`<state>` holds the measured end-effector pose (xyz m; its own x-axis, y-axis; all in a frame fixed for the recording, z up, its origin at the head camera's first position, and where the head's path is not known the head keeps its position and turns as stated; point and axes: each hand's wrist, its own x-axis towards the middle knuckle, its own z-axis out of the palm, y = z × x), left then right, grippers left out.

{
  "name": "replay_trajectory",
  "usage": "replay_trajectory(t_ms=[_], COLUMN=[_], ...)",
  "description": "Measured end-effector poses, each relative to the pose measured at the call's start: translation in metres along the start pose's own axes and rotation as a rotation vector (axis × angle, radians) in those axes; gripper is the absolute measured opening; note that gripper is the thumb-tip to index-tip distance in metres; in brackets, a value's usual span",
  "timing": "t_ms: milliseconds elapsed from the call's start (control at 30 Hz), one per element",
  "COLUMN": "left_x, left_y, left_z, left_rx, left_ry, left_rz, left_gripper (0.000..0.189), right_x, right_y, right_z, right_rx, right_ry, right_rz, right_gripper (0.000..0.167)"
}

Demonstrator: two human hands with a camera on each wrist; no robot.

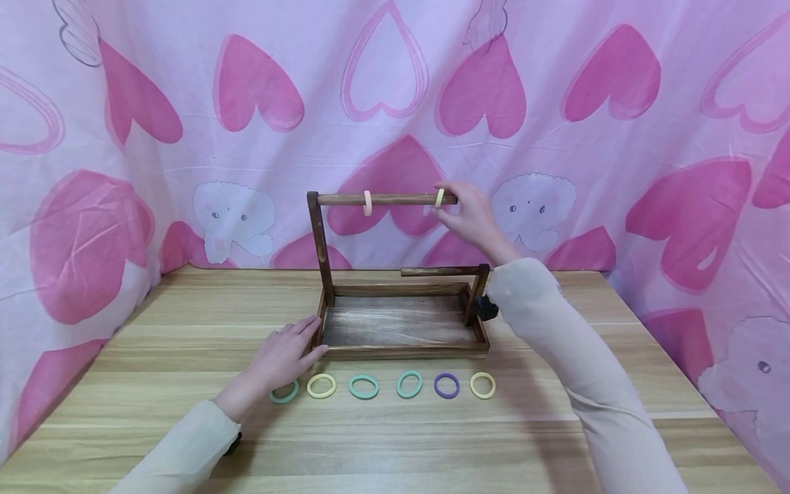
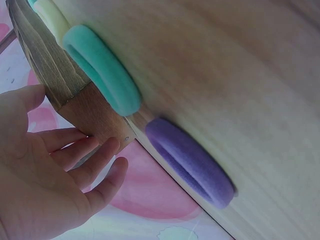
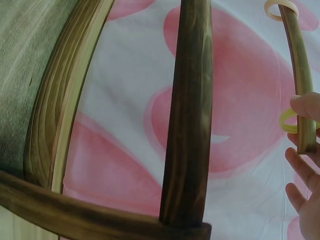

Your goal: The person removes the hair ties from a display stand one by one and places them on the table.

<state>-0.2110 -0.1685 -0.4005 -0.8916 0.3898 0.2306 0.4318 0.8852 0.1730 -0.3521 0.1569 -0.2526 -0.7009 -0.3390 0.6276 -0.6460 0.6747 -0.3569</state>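
My right hand pinches a yellow hair tie that encircles the upper rod of a dark wooden rack, close to the rod's free end. Further left on that rod hangs a peach hair tie. At the rack's tray, my left hand touches the front left corner, thumb along the front and relaxed fingers by the left side. Near it on the table lie a green hair tie and a purple hair tie; the latter is hidden under my left arm in the head view.
Along the tray's front runs a row of hair ties, among them a yellow one, a purple one and another yellow one. A shorter lower rod juts leftward from the right post. Behind the table hangs a pink heart-patterned curtain.
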Motion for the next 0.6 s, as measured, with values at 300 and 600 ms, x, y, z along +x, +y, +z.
replay_trajectory(t_ms=[300, 600], left_x=[0.000, 0.000], left_y=[0.000, 0.000], left_z=[0.000, -0.001], left_rx=[-0.007, -0.001], left_ry=[0.024, 0.003], left_rz=[0.007, -0.002], left_gripper=[0.054, 0.055], right_x=[-0.004, -0.008], right_y=[0.008, 0.014], right_z=[-0.004, -0.009], right_rx=[0.017, -0.002], right_ry=[0.034, 0.028], right_rz=[-0.014, 0.025], right_gripper=[0.042, 0.042])
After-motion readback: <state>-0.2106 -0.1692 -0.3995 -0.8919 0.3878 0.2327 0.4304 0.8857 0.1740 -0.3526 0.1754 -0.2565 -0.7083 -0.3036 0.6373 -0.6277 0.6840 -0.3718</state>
